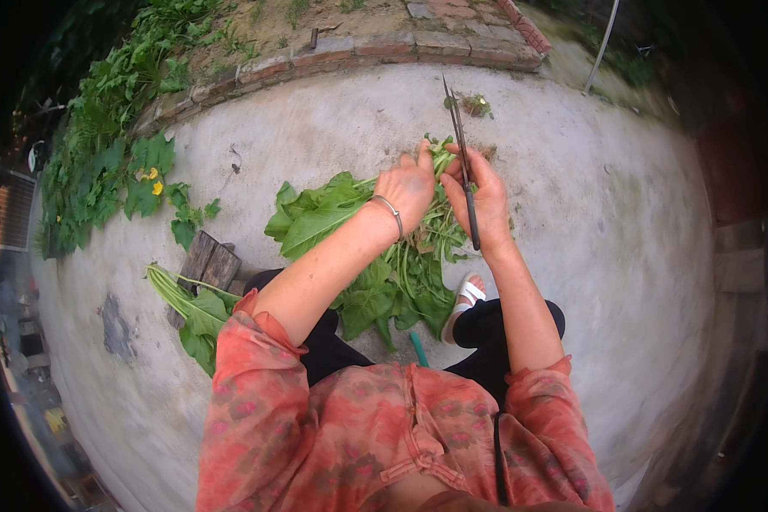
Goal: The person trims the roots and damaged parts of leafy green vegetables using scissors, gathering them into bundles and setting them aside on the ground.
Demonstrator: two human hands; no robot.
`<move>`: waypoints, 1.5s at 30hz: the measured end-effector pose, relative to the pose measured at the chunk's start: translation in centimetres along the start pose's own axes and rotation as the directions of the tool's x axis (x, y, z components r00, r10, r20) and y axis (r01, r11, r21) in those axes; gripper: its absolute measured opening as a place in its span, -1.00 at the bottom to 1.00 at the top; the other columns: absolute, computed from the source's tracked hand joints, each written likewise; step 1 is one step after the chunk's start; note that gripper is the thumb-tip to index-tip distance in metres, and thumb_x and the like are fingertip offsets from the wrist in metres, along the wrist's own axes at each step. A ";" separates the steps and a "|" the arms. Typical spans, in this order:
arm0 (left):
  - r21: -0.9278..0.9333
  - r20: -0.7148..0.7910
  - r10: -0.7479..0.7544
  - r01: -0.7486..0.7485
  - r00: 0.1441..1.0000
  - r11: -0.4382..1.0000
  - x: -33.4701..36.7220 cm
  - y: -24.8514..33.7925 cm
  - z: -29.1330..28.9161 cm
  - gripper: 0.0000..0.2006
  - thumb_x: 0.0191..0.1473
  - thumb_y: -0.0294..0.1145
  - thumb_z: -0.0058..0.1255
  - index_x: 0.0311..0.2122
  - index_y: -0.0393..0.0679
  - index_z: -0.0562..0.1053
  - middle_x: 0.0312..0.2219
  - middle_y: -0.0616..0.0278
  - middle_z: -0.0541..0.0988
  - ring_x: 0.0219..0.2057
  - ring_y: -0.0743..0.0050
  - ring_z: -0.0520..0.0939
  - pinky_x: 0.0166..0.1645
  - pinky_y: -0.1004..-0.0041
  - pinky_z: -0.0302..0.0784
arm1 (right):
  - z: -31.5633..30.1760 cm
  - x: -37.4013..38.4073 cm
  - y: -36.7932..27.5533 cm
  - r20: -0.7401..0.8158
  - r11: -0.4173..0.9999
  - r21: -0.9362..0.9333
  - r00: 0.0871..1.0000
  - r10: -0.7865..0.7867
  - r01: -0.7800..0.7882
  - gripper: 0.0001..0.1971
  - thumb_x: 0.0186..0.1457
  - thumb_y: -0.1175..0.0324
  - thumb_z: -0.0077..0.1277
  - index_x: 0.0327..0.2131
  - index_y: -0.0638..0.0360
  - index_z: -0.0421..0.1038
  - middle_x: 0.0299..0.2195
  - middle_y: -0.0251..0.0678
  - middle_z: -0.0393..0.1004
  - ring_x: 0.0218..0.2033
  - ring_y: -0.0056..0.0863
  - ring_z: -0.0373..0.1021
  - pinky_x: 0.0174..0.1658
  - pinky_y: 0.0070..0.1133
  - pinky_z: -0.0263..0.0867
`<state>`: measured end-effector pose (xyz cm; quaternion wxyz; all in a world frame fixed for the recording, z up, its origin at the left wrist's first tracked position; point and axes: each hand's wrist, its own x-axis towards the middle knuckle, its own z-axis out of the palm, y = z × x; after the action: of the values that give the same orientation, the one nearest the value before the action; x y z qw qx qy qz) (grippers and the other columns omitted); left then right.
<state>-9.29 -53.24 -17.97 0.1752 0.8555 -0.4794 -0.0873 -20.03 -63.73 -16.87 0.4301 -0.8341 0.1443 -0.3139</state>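
My left hand (pixel 407 189), a bracelet on its wrist, is closed around the stalk ends of a bunch of leafy greens (pixel 320 213). Broad leaves spread out left of that wrist and below it. In my right hand (pixel 486 200) is a long, narrow, dark knife (pixel 461 141), its handle by the palm and its blade pointing away from me. The thumb and fingertips of this hand are close to the pale stalks (pixel 440 158); whether they touch them I cannot tell. More greens (pixel 388 294) lie between my knees.
Another bunch of greens (pixel 198 316) lies at the left beside dark wooden blocks (pixel 209 264). Small plant scraps (pixel 480 106) are on the concrete beyond my right hand. A brick edging (pixel 384 47) runs along the far side, and a vine with a yellow flower (pixel 157 188) grows at the left.
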 end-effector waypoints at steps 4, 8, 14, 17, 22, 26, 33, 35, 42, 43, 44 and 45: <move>-0.083 0.106 0.005 0.004 0.994 0.997 0.0 -0.2 -1.3 -0.32 -0.02 -0.29 0.11 0.14 -0.40 0.13 -0.24 -0.28 0.47 -0.28 -0.23 0.58 -0.19 0.09 0.50 | -0.1 0.2 -0.2 0.026 0.991 0.068 0.993 0.114 -0.116 -0.61 0.02 0.59 0.08 -0.02 0.22 0.36 -0.47 -0.52 0.38 -0.45 -0.76 0.29 -0.35 -0.74 0.27; -0.159 0.148 0.003 0.021 0.989 0.987 0.8 -1.9 -0.5 -0.26 -0.09 -0.14 0.17 0.10 -0.37 0.14 -0.29 -0.22 0.54 -0.23 -0.17 0.57 -0.20 0.11 0.49 | 1.1 0.6 -0.5 0.026 0.971 0.150 0.983 0.183 -0.185 -0.60 -0.06 0.48 0.17 -0.08 0.24 0.39 -0.53 -0.33 0.44 -0.52 -0.61 0.37 -0.39 -0.62 0.33; -0.266 0.138 0.035 0.003 0.990 0.964 0.5 -1.9 -0.3 -0.21 -0.21 -0.08 0.25 0.02 -0.42 0.18 -0.34 -0.24 0.54 -0.27 -0.14 0.59 -0.20 0.15 0.50 | 2.2 0.7 0.4 -0.033 0.980 0.075 0.982 0.188 -0.185 -0.64 -0.06 0.49 0.12 -0.11 0.20 0.41 -0.56 -0.35 0.46 -0.53 -0.60 0.39 -0.38 -0.62 0.34; -0.312 0.225 0.009 0.064 0.974 0.948 1.0 -2.2 -1.2 0.09 -0.35 0.03 0.35 0.16 -0.53 0.07 -0.16 -0.27 0.51 -0.11 -0.07 0.56 -0.04 0.26 0.47 | 1.9 1.0 -0.2 -0.020 0.953 0.175 0.967 0.255 -0.247 -0.64 -0.05 0.49 0.12 -0.10 0.19 0.41 -0.55 -0.38 0.46 -0.53 -0.64 0.38 -0.39 -0.64 0.33; -0.326 0.179 0.053 0.009 0.982 0.945 1.1 -2.3 -1.3 -0.05 -0.31 0.03 0.35 0.07 -0.48 0.20 -0.23 -0.16 0.55 -0.20 0.03 0.61 -0.10 0.28 0.51 | 2.2 0.7 -0.6 -0.043 0.985 -0.036 0.985 0.165 -0.167 -0.64 -0.02 0.44 0.17 -0.09 0.18 0.41 -0.53 -0.44 0.46 -0.52 -0.72 0.35 -0.41 -0.66 0.32; -0.690 0.075 0.056 0.012 0.996 0.723 1.1 -3.6 -3.2 -0.24 -0.07 0.21 0.15 -0.03 -0.37 0.35 -0.28 0.05 0.57 -0.28 0.38 0.59 -0.14 0.38 0.50 | 1.5 1.1 -0.9 -0.074 0.964 0.203 0.979 0.189 -0.170 -0.65 0.03 0.37 0.18 -0.10 0.22 0.40 -0.54 -0.49 0.41 -0.53 -0.75 0.31 -0.43 -0.69 0.28; -0.884 0.108 -0.125 0.153 0.986 0.441 1.6 -5.2 -4.8 -0.16 0.02 0.34 -0.07 -0.03 -0.44 0.34 -0.19 0.04 0.50 -0.13 0.44 0.49 -0.06 0.45 0.41 | 1.8 0.7 -1.6 0.012 0.916 0.322 0.969 0.248 -0.238 -0.58 0.01 0.31 0.23 -0.08 0.25 0.36 -0.47 -0.48 0.42 -0.42 -0.73 0.34 -0.32 -0.71 0.29; -0.912 0.023 -0.247 0.122 0.969 0.392 1.4 -4.2 -4.7 -0.23 0.04 0.26 -0.01 -0.02 -0.42 0.34 -0.20 0.07 0.51 -0.14 0.44 0.49 -0.06 0.45 0.41 | 3.0 0.1 -1.7 0.053 0.912 0.345 0.975 0.216 -0.221 -0.54 -0.02 0.34 0.25 -0.06 0.25 0.34 -0.43 -0.46 0.44 -0.39 -0.71 0.36 -0.28 -0.69 0.31; -0.989 0.042 -0.318 0.085 0.947 0.123 1.6 -5.4 -5.0 -0.54 -0.02 0.01 0.22 -0.25 -0.21 0.42 -0.48 0.38 0.42 -0.48 0.65 0.43 -0.42 0.54 0.42 | 4.9 -0.4 -2.7 0.125 0.956 0.223 0.978 0.166 -0.191 -0.61 -0.04 0.53 0.16 -0.08 0.22 0.35 -0.48 -0.47 0.38 -0.47 -0.72 0.28 -0.34 -0.70 0.28; -0.989 0.043 -0.320 0.086 0.947 0.122 1.6 -5.9 -5.6 -0.54 -0.02 0.01 0.22 -0.25 -0.21 0.42 -0.48 0.38 0.42 -0.48 0.65 0.43 -0.42 0.54 0.42 | 4.4 -0.3 -2.7 0.111 0.962 0.190 0.978 0.178 -0.197 -0.63 -0.03 0.54 0.13 -0.10 0.23 0.35 -0.49 -0.48 0.38 -0.48 -0.72 0.28 -0.35 -0.70 0.27; -0.988 0.050 -0.326 0.093 0.944 0.120 1.6 -6.7 -6.2 -0.57 -0.04 -0.02 0.24 -0.29 -0.19 0.43 -0.51 0.39 0.41 -0.51 0.64 0.42 -0.47 0.54 0.40 | 4.0 -0.1 -2.4 0.103 0.950 0.216 0.973 0.208 -0.226 -0.66 -0.03 0.55 0.11 -0.12 0.24 0.35 -0.48 -0.49 0.38 -0.47 -0.74 0.28 -0.35 -0.72 0.26; -0.988 0.058 -0.332 0.103 0.942 0.118 1.6 -7.6 -6.6 -0.60 -0.06 -0.04 0.27 -0.33 -0.17 0.44 -0.54 0.41 0.41 -0.55 0.64 0.42 -0.51 0.54 0.39 | 3.4 0.2 -2.3 0.098 0.937 0.254 0.970 0.222 -0.240 -0.66 -0.01 0.55 0.12 -0.12 0.26 0.35 -0.45 -0.50 0.38 -0.44 -0.74 0.29 -0.33 -0.71 0.27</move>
<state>-0.34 -49.52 -14.76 0.7138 0.5996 -0.1588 -0.3253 -17.70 -60.34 -16.41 0.5758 -0.7569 0.1833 -0.2489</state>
